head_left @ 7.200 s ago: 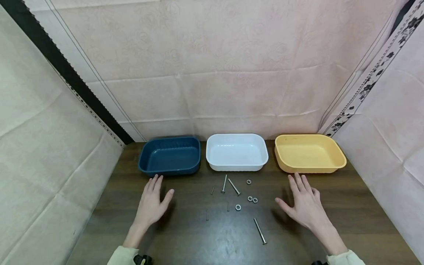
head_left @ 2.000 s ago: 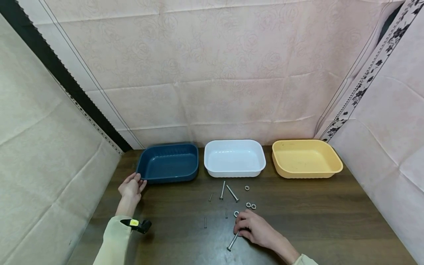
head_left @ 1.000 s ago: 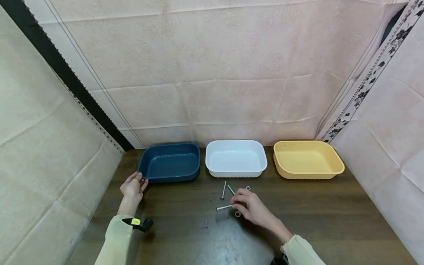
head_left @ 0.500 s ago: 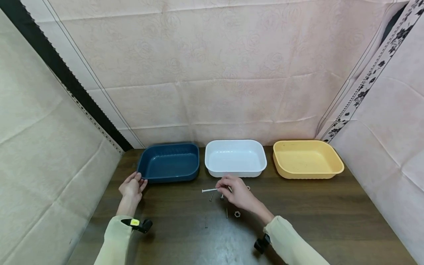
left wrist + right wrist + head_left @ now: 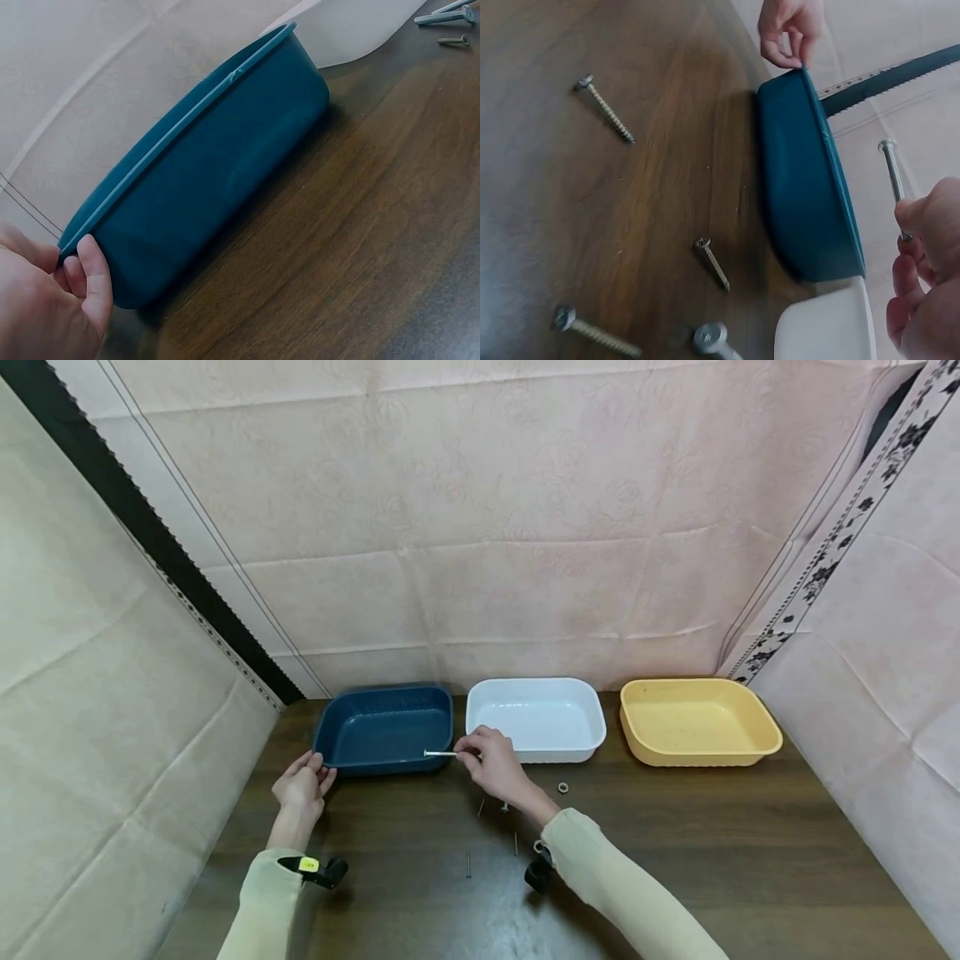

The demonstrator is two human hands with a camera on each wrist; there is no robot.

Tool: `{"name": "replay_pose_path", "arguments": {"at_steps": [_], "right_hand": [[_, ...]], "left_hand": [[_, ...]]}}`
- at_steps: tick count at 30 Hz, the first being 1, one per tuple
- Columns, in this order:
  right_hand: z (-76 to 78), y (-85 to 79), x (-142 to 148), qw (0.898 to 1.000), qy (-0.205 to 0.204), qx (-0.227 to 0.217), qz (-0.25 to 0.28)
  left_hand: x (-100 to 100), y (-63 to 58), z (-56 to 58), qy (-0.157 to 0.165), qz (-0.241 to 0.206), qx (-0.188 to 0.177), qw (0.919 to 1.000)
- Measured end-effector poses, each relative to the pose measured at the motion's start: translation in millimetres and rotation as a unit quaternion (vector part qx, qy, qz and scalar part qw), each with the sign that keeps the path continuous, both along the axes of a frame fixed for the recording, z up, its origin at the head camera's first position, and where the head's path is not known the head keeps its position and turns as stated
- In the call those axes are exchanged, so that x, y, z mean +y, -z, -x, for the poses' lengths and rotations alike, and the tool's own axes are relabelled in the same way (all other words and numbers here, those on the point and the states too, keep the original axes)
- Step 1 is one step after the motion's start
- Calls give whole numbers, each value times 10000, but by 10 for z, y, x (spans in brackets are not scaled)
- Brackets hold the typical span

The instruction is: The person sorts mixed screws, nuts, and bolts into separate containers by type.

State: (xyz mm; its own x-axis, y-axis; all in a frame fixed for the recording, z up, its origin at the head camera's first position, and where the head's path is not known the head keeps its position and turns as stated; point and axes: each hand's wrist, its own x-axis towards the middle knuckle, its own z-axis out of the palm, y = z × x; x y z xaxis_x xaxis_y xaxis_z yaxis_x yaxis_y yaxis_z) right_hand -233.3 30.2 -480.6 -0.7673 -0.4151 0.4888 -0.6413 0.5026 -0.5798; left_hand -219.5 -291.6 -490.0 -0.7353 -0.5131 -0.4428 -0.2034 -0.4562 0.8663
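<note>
In the head view, my right hand [image 5: 493, 766] pinches a long metal bolt [image 5: 440, 753] by its shank, its head pointing left over the near right rim of the blue bin [image 5: 382, 768]. The right wrist view shows this bolt [image 5: 892, 169] between thumb and fingers [image 5: 909, 274], apart from the bin. My left hand [image 5: 300, 789] grips the blue bin's near left corner. In the left wrist view, thumb and fingers [image 5: 94, 274] pinch that rim. Below the right hand lie small screws [image 5: 468, 865], a nut [image 5: 563, 787] and another bolt [image 5: 711, 337], partly hidden by the right arm.
A white bin [image 5: 555, 756] stands right of the blue one, and a yellow bin [image 5: 697, 760] farther right. All three line the back of the wooden table [image 5: 420, 910]. Cloth [image 5: 525, 593] hangs behind and on both sides. Another nut [image 5: 538, 846] shows beside the right wrist.
The right hand picked up the long bolt from the table's front and carried it left and back to the blue bin. The left hand moved onto that bin's corner and has stayed there.
</note>
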Motion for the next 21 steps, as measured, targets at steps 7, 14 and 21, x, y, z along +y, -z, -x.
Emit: {"name": "replay_pose_path", "arguments": {"at_steps": [7,14,21], "right_hand": [[121,32,-211,9989,252,5,-405],[189,13,-334,9985,356,-59,-411],[233,45,-460,9975,495,13,-508]], "left_hand": [[7,18,8,-125,0,28,9999],[23,12,-8,5,123,51,9999],[26,22,-8,-97,159,41,9998]]}}
